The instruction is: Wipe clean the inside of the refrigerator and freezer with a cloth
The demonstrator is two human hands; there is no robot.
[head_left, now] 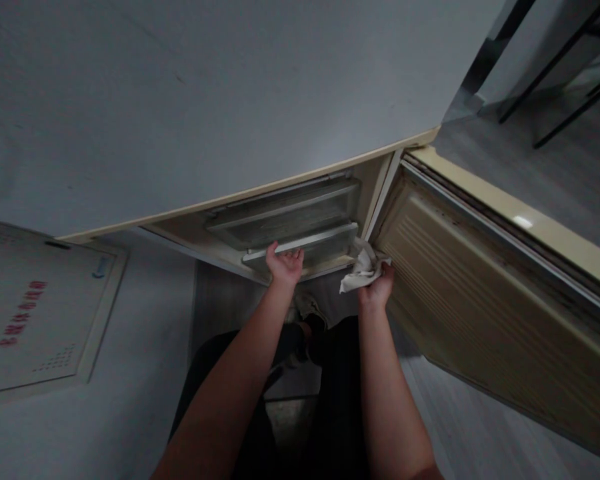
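My left hand (285, 266) is palm up at the front of the lower clear drawer (320, 250), with thumb and fingers apart. Its fingertips are close to the drawer's pale front edge; whether they touch it I cannot tell. A crumpled white cloth (364, 268) is bunched in my right hand (379, 288), near the right end of that drawer. Another clear drawer (290, 213) sits above and behind, inside the open fridge compartment (185, 230).
The fridge door (480, 287) stands wide open at right, with brownish marks along its seal. Its pale outer top surface (220, 93) fills the upper view. A wall panel (45, 307) with red characters is at left. Dark metal legs (555, 73) stand on the wood-look floor (520, 180).
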